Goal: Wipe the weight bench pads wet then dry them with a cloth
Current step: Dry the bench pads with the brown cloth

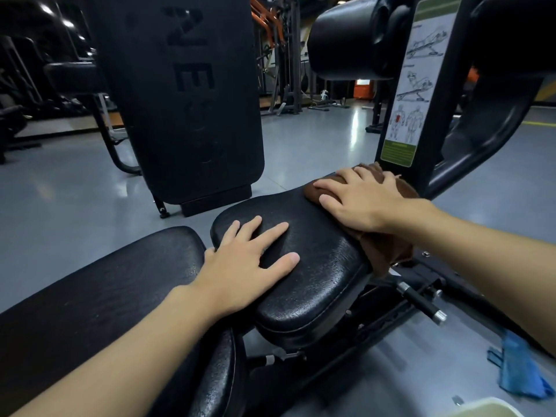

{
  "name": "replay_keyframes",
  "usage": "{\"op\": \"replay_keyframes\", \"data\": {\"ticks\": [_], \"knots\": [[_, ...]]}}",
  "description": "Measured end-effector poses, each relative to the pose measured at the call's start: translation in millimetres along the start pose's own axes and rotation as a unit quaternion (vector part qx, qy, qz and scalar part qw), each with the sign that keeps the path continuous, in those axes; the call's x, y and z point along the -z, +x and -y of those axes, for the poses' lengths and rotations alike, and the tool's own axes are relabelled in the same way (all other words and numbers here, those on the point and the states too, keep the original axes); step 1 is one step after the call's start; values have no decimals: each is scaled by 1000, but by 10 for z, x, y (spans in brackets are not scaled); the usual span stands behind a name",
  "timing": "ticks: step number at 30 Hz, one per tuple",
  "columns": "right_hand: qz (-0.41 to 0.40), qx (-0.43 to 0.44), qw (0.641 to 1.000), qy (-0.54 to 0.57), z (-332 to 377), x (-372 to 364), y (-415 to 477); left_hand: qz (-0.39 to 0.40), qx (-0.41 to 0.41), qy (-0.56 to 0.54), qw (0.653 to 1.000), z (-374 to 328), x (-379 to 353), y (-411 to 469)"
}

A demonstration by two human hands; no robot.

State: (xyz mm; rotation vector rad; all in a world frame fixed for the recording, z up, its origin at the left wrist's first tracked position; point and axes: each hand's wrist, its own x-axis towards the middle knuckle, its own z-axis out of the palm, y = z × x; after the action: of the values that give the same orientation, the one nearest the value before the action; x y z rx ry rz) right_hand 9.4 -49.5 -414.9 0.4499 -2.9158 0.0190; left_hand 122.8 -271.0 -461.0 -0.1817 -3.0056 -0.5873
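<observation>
Brown cloth (383, 249) sits on the far right end of the seat pad (316, 266), one tail hanging over the pad's right edge. Right hand (361, 200) lies flat on top of it, fingers straight and spread, pressing down, not gripping. Left hand (243, 260) is flat too, palm on the near left part of the same pad, holding nothing; reads as a brace. Step in hand, my read: a wipe pass on the seat pad. Wet or dry pass, can't tell: the vinyl has sheen but no clear streaks, and the cloth's dampness isn't readable. A blue cloth (520, 368) lies on the floor at near right, close to a pale container rim (484, 409) cut off by the bottom edge; possibly the other half of the wet/dry pair, but that's a guess. Next move likely calls for dragging the brown cloth toward the near end with even pressure and lifting the left hand clear so its patch gets covered. Long back pad (105, 296) at near left and roller pad (346, 40) up at far right: done or not, no way to tell. Hidden: the cloth under the palm, the container's contents. The background gym is dark and blurred.
</observation>
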Motion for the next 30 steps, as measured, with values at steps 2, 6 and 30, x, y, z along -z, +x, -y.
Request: {"op": "replay_keyframes", "data": {"ticks": [2,6,30], "knots": [[15,-8,1000,-6,74,-4,185,-4,0,-4,1000,33,-22,5],[46,-17,999,-8,226,-8,543,-16,0,-7,1000,38,-54,17],[-24,35,999,23,213,-95,-674,-22,-9,36,999,269,56,-98]]}}
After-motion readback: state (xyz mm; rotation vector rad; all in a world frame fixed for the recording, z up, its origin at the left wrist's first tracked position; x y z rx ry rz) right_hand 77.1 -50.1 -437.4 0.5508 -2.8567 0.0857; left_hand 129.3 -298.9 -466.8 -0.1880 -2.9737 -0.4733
